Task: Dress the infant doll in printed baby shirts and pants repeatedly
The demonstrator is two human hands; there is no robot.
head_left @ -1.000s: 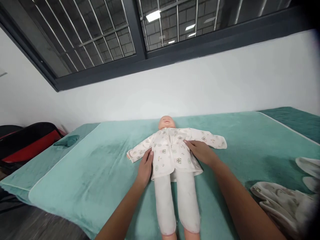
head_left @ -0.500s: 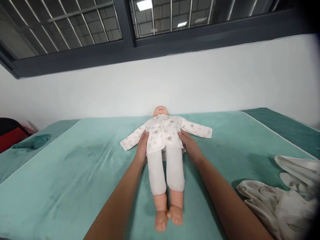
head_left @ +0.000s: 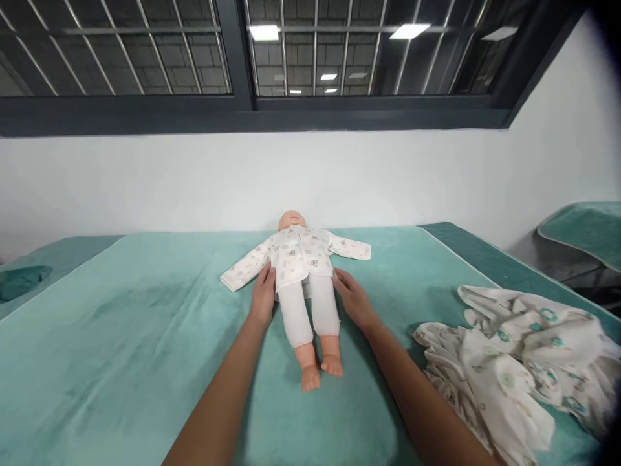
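A baby doll lies on its back with its head by the wall. It wears a white printed jacket and white trousers, and its feet are bare. The long sleeves are spread out to both sides. My left hand rests beside the jacket's left edge, fingers extended and seemingly against the cloth. On the other side, my right hand is open, its fingertips close to the jacket hem and the top of the trousers. Whether those fingertips touch the cloth, I cannot tell.
Green fabric covers the bed-like surface. Crumpled white printed cloths lie at the right. Behind the doll stands a white wall below a dark-framed, barred window. Another green-covered item is at the far right.
The view has turned right and levelled, showing more of the window and the cloths. Both hands have slid slightly toward the doll's legs, and the right hand has eased away from the jacket.
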